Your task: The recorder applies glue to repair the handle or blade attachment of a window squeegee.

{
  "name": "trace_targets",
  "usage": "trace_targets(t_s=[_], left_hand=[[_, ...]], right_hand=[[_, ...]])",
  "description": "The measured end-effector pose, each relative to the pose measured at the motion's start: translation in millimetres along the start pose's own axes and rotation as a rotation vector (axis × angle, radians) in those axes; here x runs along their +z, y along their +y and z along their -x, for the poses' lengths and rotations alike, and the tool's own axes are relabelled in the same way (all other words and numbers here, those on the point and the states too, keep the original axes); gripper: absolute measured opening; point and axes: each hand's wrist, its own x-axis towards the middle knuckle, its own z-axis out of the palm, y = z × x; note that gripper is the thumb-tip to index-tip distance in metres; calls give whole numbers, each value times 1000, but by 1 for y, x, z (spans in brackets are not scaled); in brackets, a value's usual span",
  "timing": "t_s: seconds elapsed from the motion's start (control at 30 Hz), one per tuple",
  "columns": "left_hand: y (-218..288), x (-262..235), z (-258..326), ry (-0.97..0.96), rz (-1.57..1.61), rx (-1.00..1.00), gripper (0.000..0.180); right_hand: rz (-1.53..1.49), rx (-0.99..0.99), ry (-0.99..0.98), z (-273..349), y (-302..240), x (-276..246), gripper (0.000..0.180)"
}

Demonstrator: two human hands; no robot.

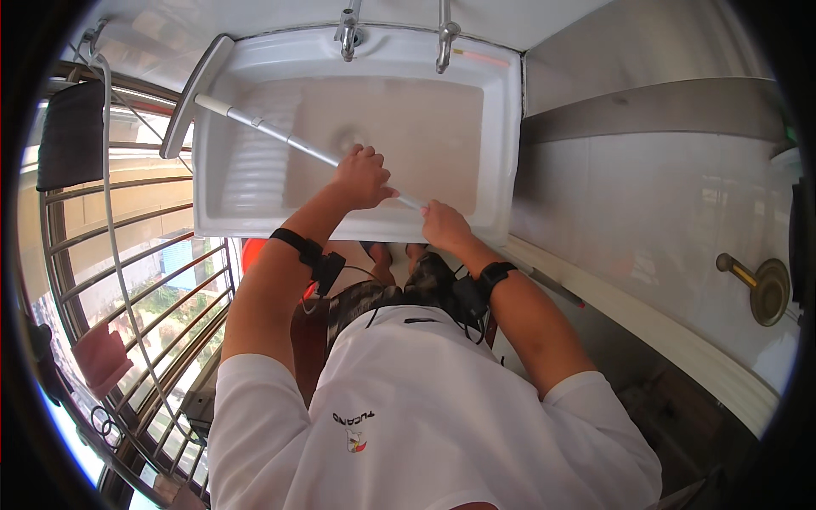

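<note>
A long-handled squeegee with a silver pole [293, 140] and a wide T-shaped head [194, 95] lies slanting across a white sink [501, 161]. The head rests at the sink's left rim. My left hand [364, 178] is closed around the pole over the middle of the basin. Lower and to the right, my right hand [445, 226] grips the pole near its end, above the sink's front edge. Cloudy water covers the basin floor, and the ribbed washboard slope [259, 161] shows at the left.
Two metal taps [348, 34] [447, 38] reach over the back rim. Barred window rails [136, 238] and a hanging hose [110, 195] are at the left, with a dark cloth [72, 136]. A pale counter [646, 221] with a metal backsplash runs along the right. Below the sink's left front corner sits something red [252, 252].
</note>
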Motion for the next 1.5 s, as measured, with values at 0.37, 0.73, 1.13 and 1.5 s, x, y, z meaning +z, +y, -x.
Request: trace_targets(t_s=[0.37, 0.73, 1.13, 1.5], left_hand=[[-3, -23, -22, -542, 75, -58, 63], [-5, -19, -17, -540, 43, -79, 61], [-6, -17, -17, -521, 69, -57, 62], [-3, -22, -21, -566, 56, -74, 59]], right_hand=[[-163, -220, -213, -37, 35, -6, 37], [-70, -40, -132, -7, 3, -5, 35], [-649, -49, 268, 14, 80, -12, 20], [-115, -32, 390, 128, 216, -21, 34]])
